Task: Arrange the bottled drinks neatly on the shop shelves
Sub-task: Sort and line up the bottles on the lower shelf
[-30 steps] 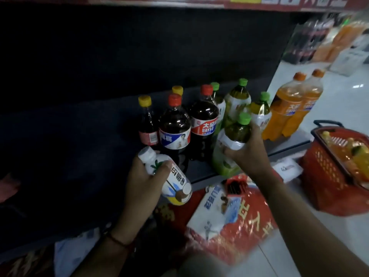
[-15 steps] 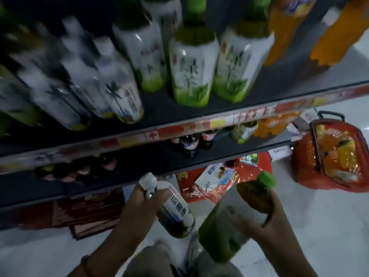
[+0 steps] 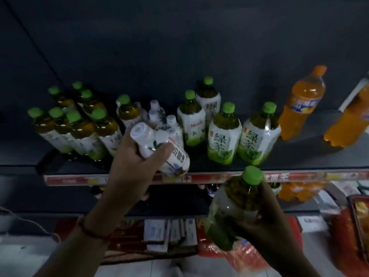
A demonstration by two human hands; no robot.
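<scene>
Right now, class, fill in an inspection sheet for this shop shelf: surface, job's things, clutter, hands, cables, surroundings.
Surface: dark shelf with a red price strip along its front.
Job's things: green tea bottles upright in groups; small white bottles between them; orange soda bottle at right.
Clutter: flat packets and red bags on the floor below.
Hands: left hand grips a white bottle, tilted over the shelf edge; right hand holds a green tea bottle.
Cables: thin white cord at lower left.
Surroundings: red basket at right.

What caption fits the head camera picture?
Left hand lifts white bottle toward shelf; right hand holds green tea bottle.
</scene>
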